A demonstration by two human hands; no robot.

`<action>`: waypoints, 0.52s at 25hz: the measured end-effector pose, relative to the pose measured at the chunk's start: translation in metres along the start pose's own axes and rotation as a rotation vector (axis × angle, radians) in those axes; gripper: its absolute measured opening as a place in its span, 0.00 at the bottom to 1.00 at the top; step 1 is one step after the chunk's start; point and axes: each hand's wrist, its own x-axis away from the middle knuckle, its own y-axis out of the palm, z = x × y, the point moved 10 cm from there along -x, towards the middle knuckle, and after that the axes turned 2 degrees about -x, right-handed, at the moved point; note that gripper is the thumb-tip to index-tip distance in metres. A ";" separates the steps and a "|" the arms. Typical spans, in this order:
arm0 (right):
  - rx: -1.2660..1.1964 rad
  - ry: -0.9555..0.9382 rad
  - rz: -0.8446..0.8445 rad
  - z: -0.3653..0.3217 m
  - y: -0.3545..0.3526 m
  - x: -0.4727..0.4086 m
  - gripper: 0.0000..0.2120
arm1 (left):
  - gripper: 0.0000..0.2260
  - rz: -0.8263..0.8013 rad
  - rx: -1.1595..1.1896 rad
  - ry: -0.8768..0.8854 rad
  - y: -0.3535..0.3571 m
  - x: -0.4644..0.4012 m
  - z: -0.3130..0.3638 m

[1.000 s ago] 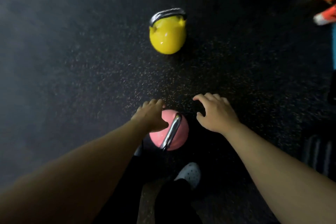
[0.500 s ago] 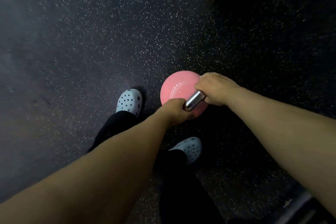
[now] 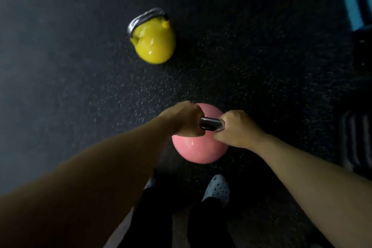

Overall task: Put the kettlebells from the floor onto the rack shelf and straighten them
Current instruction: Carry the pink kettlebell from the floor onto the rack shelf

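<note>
Pink kettlebell [image 3: 198,150] sits just ahead of the person's light perforated clog [image 3: 218,189], left hand [image 3: 184,121] and right hand [image 3: 234,130] both clamped on its steel handle [image 3: 211,124]; whether it touches the speckled rubber floor [image 3: 221,78] cannot be told. Judged dense, rigid and glossy-slick on the bell, so the bare handle is the correct hold. Yellow kettlebell [image 3: 154,43] stands well apart ahead; the blue block [image 3: 356,0] at far right could obstruct the carry.

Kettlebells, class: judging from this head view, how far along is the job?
Done: nothing visibly; no rack shelf is in view. In hand: left hand and right hand grip the glossy pink kettlebell's metal handle. Left: the glossy yellow kettlebell sits on the dark speckled floor.
</note>
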 end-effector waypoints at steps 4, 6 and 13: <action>-0.066 0.081 0.219 0.034 -0.091 0.033 0.14 | 0.07 -0.004 -0.145 0.193 -0.068 -0.037 0.085; -0.095 0.167 0.341 0.065 -0.136 0.063 0.13 | 0.07 -0.012 -0.235 0.304 -0.096 -0.055 0.143; -0.219 0.392 0.712 0.181 -0.247 0.199 0.13 | 0.05 0.011 -0.484 0.673 -0.146 -0.093 0.365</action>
